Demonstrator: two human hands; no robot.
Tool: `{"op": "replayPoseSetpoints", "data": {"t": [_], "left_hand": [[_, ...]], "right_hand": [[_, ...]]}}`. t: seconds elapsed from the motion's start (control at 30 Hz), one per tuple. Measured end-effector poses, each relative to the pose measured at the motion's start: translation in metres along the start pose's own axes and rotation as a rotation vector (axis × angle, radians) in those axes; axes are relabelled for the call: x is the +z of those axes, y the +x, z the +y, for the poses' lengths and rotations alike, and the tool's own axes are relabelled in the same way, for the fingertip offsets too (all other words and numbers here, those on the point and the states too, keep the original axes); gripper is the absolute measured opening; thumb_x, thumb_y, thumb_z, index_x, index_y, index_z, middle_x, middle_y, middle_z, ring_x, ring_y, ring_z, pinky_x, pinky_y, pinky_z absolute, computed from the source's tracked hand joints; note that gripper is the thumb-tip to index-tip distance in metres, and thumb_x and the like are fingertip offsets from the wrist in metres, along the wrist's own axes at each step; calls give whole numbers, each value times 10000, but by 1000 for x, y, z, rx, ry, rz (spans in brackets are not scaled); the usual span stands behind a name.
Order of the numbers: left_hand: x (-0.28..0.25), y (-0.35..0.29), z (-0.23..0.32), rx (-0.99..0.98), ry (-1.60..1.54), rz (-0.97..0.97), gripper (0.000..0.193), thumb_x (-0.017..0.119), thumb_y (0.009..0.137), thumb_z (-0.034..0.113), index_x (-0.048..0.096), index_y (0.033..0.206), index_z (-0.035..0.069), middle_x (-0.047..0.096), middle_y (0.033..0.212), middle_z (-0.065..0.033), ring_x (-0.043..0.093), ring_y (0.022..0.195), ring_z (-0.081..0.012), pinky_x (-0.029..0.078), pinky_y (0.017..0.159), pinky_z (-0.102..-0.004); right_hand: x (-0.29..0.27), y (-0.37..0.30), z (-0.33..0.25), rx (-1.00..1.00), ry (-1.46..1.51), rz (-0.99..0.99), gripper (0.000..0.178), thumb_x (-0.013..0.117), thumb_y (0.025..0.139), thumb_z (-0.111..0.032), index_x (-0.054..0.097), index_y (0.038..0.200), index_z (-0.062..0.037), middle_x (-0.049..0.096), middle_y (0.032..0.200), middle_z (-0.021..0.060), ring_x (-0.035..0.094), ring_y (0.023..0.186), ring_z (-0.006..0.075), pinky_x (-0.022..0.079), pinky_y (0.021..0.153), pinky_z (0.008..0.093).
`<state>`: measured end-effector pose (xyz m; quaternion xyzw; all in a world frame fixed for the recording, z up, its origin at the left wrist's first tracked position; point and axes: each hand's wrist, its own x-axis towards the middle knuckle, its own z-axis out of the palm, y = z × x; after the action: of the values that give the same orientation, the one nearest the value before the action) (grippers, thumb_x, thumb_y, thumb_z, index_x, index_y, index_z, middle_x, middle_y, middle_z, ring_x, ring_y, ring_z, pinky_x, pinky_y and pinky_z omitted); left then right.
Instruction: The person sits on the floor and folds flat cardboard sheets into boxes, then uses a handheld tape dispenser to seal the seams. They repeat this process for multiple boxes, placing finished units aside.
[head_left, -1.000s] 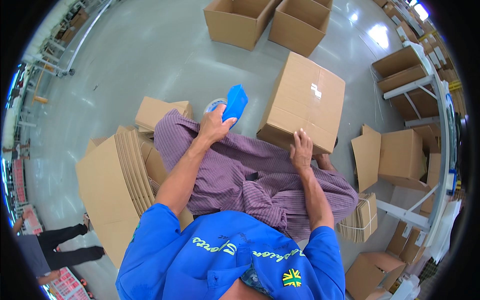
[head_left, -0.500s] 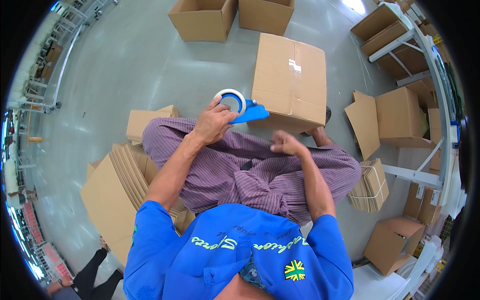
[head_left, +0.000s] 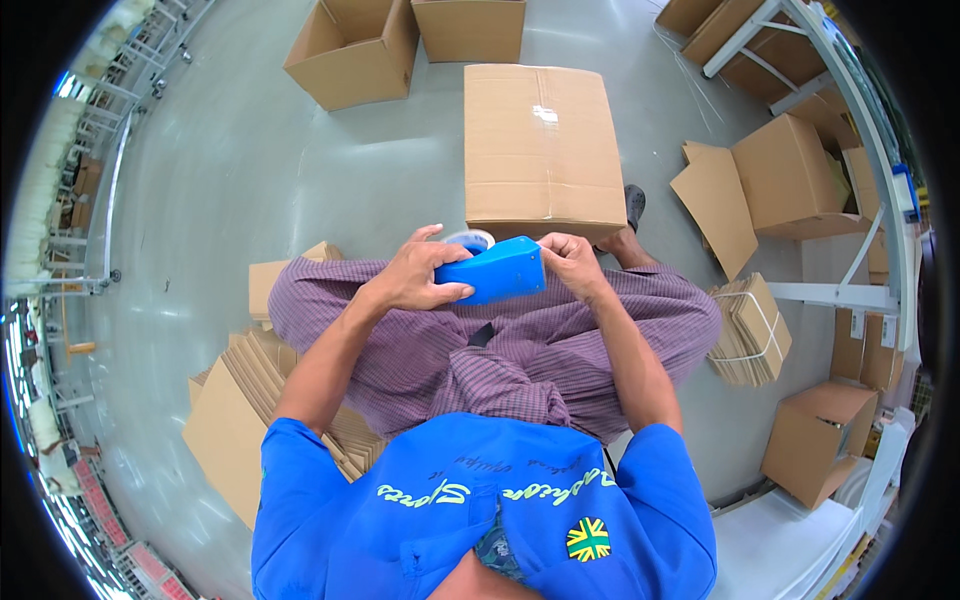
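Note:
I sit on a pile of flattened cardboard, legs in purple checked trousers stretched forward. My left hand (head_left: 415, 275) grips a blue tape dispenser (head_left: 497, 270) with a roll of pale tape (head_left: 470, 240) at its far side. My right hand (head_left: 572, 262) holds the dispenser's right end, fingers pinched at its edge. Both hands are over my lap. Just beyond them a closed brown cardboard box (head_left: 540, 150) stands on the grey floor, neither hand touching it.
Open cardboard boxes (head_left: 350, 45) stand at the far side. Flattened cartons (head_left: 235, 420) are stacked at my left, a tied bundle of flat cartons (head_left: 750, 330) at my right. More boxes (head_left: 790, 175) and a white metal rack (head_left: 830, 290) fill the right side.
My left hand brought the dispenser from out over the floor back to my lap. My right hand left the closed box and took hold of the dispenser's end.

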<state>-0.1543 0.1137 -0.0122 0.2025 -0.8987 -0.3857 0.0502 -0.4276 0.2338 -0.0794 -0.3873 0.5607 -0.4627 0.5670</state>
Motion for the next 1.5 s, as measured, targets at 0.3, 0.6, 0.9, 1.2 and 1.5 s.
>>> {"op": "replayPoseSetpoints", "data": {"t": [0.3, 0.6, 0.9, 1.2, 1.5], "left_hand": [[-42, 26, -44, -198, 50, -208, 556, 729, 778, 563, 709, 870, 16, 684, 802, -111, 625, 840, -240, 455, 826, -428], [-44, 39, -75, -504, 65, -187, 573, 746, 707, 584, 742, 861, 32, 701, 743, -157, 681, 693, -269, 531, 636, -406], [-32, 71, -64, -501, 117, -227, 585, 719, 716, 617, 740, 829, 42, 696, 738, -162, 683, 688, -299, 530, 638, -427], [-37, 77, -60, -535, 134, -275, 589, 717, 701, 623, 753, 852, 55, 703, 762, -164, 689, 715, -306, 531, 658, -432], [-35, 77, -57, -577, 124, -266, 625, 724, 685, 609, 763, 945, 42, 721, 842, -184, 702, 766, -316, 538, 700, -429]], "right_hand": [[-122, -31, 16, 171, -6, 487, 190, 703, 932, -227, 698, 889, -42, 677, 783, 17, 619, 698, 90, 526, 657, 250], [-181, -14, 50, 305, -21, 563, 251, 728, 916, -285, 676, 828, -56, 671, 784, 2, 590, 660, 66, 514, 619, 218], [-193, -4, 64, 365, -88, 696, 270, 767, 879, -313, 670, 807, -72, 647, 736, -11, 562, 586, 60, 495, 551, 211], [-185, 8, 93, 509, 16, 589, 321, 740, 892, -357, 686, 952, -47, 678, 852, 51, 627, 691, 109, 519, 589, 247], [-114, 3, 153, 675, -655, 35, 343, 709, 856, -230, 710, 1152, -56, 718, 1067, 143, 659, 1002, 236, 536, 798, 340]]}}
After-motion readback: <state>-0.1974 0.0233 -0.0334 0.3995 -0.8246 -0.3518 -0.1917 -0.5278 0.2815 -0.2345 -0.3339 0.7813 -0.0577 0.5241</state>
